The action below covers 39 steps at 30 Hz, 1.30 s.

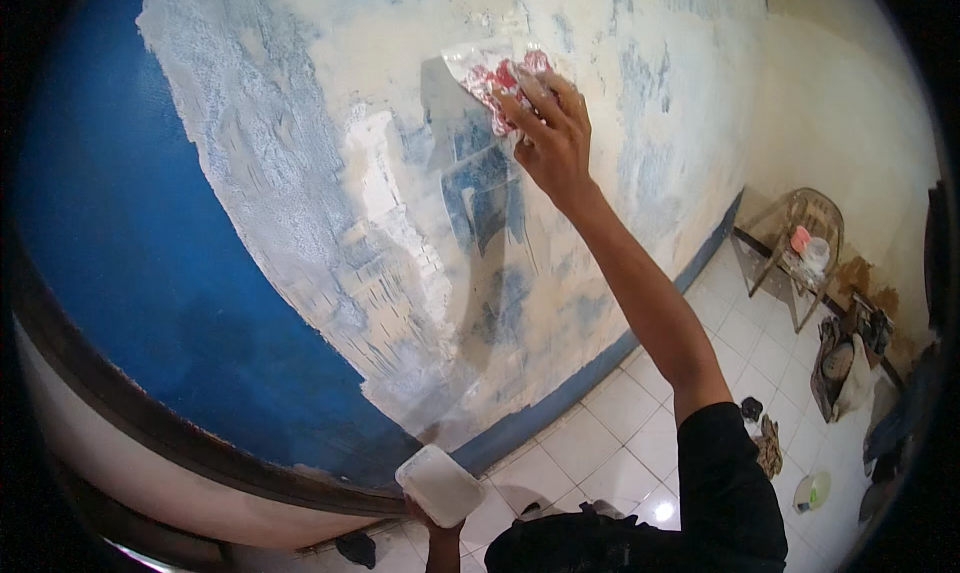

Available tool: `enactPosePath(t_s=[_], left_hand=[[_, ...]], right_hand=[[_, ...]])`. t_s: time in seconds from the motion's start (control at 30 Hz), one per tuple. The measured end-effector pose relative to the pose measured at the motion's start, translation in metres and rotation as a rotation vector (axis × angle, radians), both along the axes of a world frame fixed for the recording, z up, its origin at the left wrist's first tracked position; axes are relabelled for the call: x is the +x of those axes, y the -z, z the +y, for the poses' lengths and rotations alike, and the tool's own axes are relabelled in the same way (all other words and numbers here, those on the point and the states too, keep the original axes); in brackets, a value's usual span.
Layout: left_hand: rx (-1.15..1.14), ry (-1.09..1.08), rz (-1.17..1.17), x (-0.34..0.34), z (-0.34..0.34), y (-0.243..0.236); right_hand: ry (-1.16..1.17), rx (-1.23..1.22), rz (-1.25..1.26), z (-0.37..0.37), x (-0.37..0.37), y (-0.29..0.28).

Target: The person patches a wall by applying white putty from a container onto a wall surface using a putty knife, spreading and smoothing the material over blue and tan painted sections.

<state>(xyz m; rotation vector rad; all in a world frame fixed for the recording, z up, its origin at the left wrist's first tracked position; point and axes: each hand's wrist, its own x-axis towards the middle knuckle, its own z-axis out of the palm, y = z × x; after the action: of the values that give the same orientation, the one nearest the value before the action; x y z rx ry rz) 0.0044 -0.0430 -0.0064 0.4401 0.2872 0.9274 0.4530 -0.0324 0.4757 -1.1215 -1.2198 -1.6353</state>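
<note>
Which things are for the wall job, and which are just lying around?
Used now:
- smeared flat tool, in the right hand
- white tub-like thing, in the left hand
- patchy wall

Probably just lying about:
- chair with containers
- crumpled bundle on the floor

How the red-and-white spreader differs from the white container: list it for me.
Colour: the red-and-white spreader is blotched; the white container looks plain.
Shape: the spreader looks thin and flat; the container is thicker, with rounded corners.
Place: the spreader is up at the wall in the right hand; the container is low, in the left hand.
Shared: each is held in one hand.
</note>
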Motion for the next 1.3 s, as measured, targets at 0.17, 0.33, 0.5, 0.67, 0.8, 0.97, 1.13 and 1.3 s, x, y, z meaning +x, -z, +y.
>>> enactPosePath(t_s=[0.17,0.33,0.5,0.67,0.8,0.97,1.13,1.3], left_hand=[[0.102,-0.057,0.109,0.009,-0.05,-0.013],[0.094,-0.095,0.108,0.027,-0.1,-0.017],[-0.019,-0.164,0.069,0.038,-0.129,-0.006],[-0.036,-0.201,0.039,0.026,-0.15,0.018],[-0.061,-0.199,0.02,0.017,-0.159,0.036],[-0.086,-0.191,-0.005,-0.001,-0.165,0.046],[-0.089,-0.185,-0.053,0.004,-0.157,0.046],[-0.101,-0.179,-0.107,0.016,-0.151,0.051]], right_hand=[[0.045,-0.053,-0.108,0.021,0.008,-0.017],[0.047,-0.16,-0.015,0.027,0.004,0.021],[-0.045,-0.271,-0.017,0.025,0.006,0.068],[-0.09,-0.306,0.031,0.024,0.004,0.12],[-0.127,-0.347,0.043,0.022,0.004,0.152],[-0.098,-0.466,0.05,0.004,-0.007,0.189],[-0.276,-0.339,0.049,-0.038,-0.022,0.151],[-0.135,-0.245,-0.063,-0.028,-0.014,-0.012]])
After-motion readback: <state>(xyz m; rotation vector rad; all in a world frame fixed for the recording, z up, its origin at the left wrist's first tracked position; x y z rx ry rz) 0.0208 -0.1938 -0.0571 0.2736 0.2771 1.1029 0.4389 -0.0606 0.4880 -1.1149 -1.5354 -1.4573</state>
